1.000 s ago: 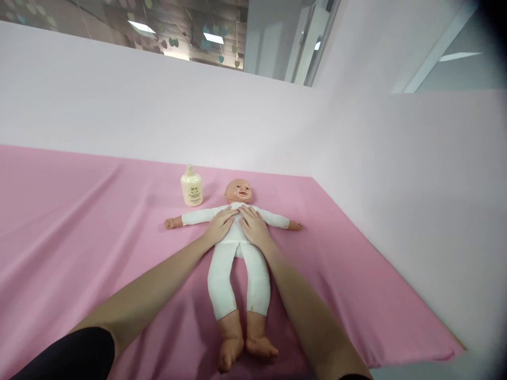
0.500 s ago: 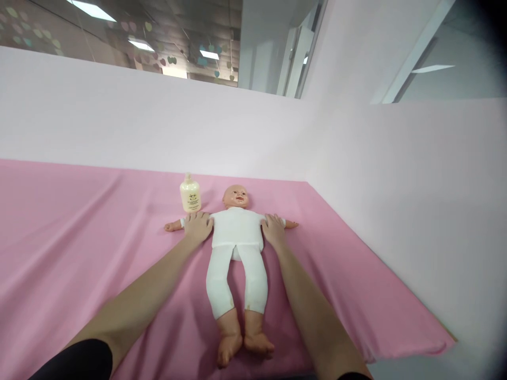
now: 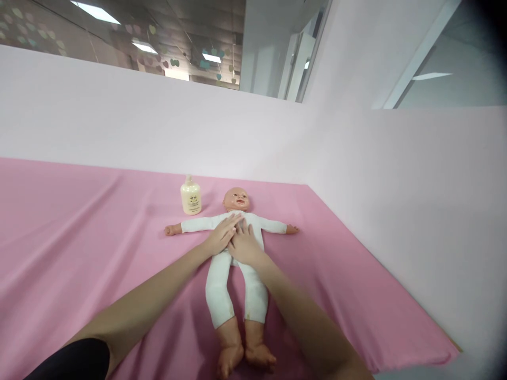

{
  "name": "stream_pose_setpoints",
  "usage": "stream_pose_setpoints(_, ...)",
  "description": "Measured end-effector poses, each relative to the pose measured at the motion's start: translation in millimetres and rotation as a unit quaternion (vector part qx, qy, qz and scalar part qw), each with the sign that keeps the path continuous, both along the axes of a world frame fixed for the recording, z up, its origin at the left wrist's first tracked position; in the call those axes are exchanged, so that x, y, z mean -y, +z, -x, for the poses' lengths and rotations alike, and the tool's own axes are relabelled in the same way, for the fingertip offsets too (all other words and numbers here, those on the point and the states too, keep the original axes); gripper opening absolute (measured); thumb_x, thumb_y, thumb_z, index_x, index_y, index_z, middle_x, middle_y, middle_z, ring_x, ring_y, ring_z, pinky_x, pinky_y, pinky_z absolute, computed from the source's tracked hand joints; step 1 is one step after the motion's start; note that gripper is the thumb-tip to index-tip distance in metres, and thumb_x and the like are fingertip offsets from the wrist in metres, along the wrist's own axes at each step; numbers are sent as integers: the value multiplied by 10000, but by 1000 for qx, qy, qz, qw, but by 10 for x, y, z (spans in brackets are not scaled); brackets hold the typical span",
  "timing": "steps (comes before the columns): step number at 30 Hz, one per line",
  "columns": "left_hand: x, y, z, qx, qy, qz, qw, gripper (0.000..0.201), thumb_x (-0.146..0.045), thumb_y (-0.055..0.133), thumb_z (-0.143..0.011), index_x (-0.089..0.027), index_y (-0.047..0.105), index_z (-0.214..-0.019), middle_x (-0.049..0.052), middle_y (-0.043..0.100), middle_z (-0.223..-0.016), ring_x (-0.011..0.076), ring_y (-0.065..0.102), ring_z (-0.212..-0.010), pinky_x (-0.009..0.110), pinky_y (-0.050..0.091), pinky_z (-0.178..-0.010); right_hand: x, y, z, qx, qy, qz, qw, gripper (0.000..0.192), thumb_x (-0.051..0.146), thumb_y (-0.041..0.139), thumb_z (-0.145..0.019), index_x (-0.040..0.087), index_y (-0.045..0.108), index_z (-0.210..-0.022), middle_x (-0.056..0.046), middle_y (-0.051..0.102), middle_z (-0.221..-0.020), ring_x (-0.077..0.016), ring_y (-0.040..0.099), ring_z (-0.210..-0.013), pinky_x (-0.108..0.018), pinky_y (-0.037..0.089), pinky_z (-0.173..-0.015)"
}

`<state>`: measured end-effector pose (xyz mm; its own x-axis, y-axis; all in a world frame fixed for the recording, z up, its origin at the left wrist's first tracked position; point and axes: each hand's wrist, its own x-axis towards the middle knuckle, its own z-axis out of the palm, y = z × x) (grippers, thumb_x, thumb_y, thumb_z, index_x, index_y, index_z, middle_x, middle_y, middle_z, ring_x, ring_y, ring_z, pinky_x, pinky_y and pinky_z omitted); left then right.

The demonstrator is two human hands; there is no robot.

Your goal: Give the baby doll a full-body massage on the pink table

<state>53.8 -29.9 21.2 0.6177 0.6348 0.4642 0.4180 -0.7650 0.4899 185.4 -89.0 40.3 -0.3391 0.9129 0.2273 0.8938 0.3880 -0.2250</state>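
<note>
A baby doll (image 3: 216, 287) in a white outfit lies on its back, head away from me and both arms stretched out sideways. Flat on its chest rests my left hand (image 3: 222, 235), fingers extended toward the doll's neck. Beside it, touching it, my right hand (image 3: 244, 245) also lies on the chest with its fingers spread. The two hands cover most of the doll's torso. Neither hand grasps anything.
A cream-coloured pump bottle (image 3: 191, 198) stands above the doll's arm on the left. Pink cloth (image 3: 99, 227) with folds covers the table. White walls (image 3: 158, 126) border it behind and at right, with windows higher up.
Both hands have moved inward from the doll's upper arms to the middle of its chest, where they now meet. The doll's sleeves are uncovered; the bottle has stayed put.
</note>
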Motion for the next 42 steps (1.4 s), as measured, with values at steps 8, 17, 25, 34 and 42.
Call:
stream_pose_setpoints(8,218,346,-71,-143,-106,-2,984,384,-357,310,-953,-328,572,-1233,4,541,-1334,266,279,-1375,566,138,-1090,98,-52,76,-30,114,-23,993,408,217,509,-812,187,585,-1212,-70,630,-1215,-282,437,-1264,-414,274,-1108)
stream_pose_setpoints(17,52,202,-71,-92,-37,40,994,429,-391,258,-958,-291,586,-1215,-4,515,-1361,206,316,-1359,484,169,-1122,-28,-8,-77,-41,184,-27,982,299,246,524,-825,180,664,-1081,-62,662,-1149,-239,563,-1098,-347,414,-973)
stream_pose_setpoints(25,-286,-161,116,-28,47,36,998,505,-418,211,-959,-214,439,-1361,46,325,-1492,183,224,-1401,420,173,-1150,-234,-3,-334,-131,191,-27,973,311,238,401,-930,257,633,-1137,-1,651,-1182,-134,494,-1220,-357,297,-1098)
stream_pose_setpoints(34,-329,-276,104,0,70,20,997,502,-360,184,-961,-188,400,-1380,71,354,-1475,169,263,-1385,423,182,-1154,-26,5,-273,-43,53,15,998,524,410,376,-928,244,318,-1422,-55,285,-1505,-274,172,-1421,-579,122,-1122)
stream_pose_setpoints(42,-296,-249,122,-3,84,50,995,510,-408,205,-956,-220,380,-1396,47,313,-1498,187,233,-1397,420,170,-1156,912,203,-121,-12,262,49,964,460,461,391,-925,367,379,-1375,15,322,-1491,-234,186,-1421,-504,76,-1150)
